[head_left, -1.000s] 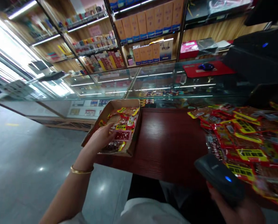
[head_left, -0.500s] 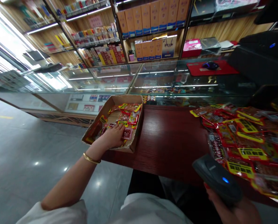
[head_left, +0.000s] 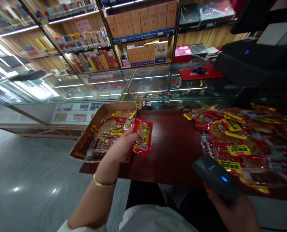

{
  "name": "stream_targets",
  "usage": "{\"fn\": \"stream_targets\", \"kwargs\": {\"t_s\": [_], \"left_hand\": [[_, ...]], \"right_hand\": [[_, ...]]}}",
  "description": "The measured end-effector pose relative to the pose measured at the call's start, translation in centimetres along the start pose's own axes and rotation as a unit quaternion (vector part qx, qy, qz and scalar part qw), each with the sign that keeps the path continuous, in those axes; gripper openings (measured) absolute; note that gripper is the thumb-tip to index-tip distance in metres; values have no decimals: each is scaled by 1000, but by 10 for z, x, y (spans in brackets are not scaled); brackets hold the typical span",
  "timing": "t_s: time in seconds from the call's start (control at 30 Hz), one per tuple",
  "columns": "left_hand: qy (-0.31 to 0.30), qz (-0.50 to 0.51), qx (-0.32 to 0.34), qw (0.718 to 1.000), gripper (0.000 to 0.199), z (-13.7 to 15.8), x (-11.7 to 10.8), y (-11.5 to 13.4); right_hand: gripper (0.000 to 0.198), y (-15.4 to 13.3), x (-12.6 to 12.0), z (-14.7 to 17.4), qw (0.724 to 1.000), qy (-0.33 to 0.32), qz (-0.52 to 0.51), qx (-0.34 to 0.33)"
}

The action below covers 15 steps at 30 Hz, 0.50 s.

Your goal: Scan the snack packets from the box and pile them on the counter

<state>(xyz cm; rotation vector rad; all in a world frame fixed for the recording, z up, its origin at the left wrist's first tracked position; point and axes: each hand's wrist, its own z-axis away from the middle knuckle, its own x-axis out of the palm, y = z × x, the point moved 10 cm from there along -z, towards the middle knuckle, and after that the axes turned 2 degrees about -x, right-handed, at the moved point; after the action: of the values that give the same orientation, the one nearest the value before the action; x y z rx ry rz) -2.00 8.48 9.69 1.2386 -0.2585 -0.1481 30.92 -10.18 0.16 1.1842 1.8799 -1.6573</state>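
Pinched in my left hand (head_left: pixel 124 144) is a red-edged snack packet (head_left: pixel 143 136), held up just past the right side of the cardboard box (head_left: pixel 75 146). Several more shiny packets (head_left: pixel 105 141) lie inside that box. My right hand (head_left: pixel 237 211) is wrapped round a dark barcode scanner (head_left: pixel 216 177) with a lit blue light, its head pointing up and left over the table's front edge. Beyond the scanner, a wide heap of red and yellow snack packets (head_left: pixel 235 138) covers the right side of the brown wooden table (head_left: pixel 167 145).
A glass display counter (head_left: pixel 97 84) runs behind the table. On it are a red mat (head_left: pixel 216 73) with a computer mouse (head_left: pixel 199 69) and dark equipment (head_left: pixel 254 64) at the right. Shelves of boxes (head_left: pixel 143 22) line the back wall.
My left hand has come up out of the box and to the right, now holding a packet. The scanner stays in my right hand. The view has turned slightly right.
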Motion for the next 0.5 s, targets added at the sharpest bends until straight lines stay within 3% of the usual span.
{"fn": "stream_targets", "kwargs": {"t_s": [0.07,0.17,0.3,0.5], "left_hand": [[-86,39,-18,995,42,-25,50,-18],[-119,53,-23,991,33,-71,90,-46],[-90,139,-25,986,35,-107,100,-78],[-56,229,-19,972,26,-108,92,-97]], "right_hand": [[36,-16,-8,-6,1000,15,-14,-24],[33,-37,-15,-13,998,16,-39,-50],[34,-42,-17,-12,997,29,-63,-17],[41,-38,-1,-12,997,15,-75,31]]}}
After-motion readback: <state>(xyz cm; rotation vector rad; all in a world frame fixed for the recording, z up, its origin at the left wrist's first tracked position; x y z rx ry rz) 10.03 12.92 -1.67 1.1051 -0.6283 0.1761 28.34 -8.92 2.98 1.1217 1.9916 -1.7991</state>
